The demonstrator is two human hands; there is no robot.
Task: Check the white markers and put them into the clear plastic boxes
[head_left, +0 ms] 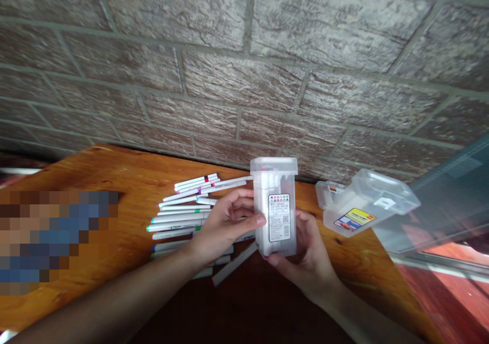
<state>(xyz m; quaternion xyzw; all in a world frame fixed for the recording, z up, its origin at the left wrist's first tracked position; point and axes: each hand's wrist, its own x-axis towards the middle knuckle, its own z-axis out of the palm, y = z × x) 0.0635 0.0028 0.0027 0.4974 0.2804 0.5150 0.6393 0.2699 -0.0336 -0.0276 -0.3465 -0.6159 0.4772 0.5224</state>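
Note:
A clear plastic marker case (275,206) with a closed lid stands upright between my two hands, several white markers inside and a printed label facing me. My left hand (233,219) grips its left side, thumb on the front. My right hand (305,262) holds it low on the right, with the thumb at the bottom corner. Behind my left wrist, loose white markers (179,220) with coloured ends lie in a rough row on the wooden table. One marker (235,265) lies slanted just below the case.
To the right, a second clear case (362,204) with a yellow and blue label leans tilted beside a small clear plastic box (328,193). A brick wall (244,79) rises behind the wooden table (130,181). A pixelated patch covers the left side.

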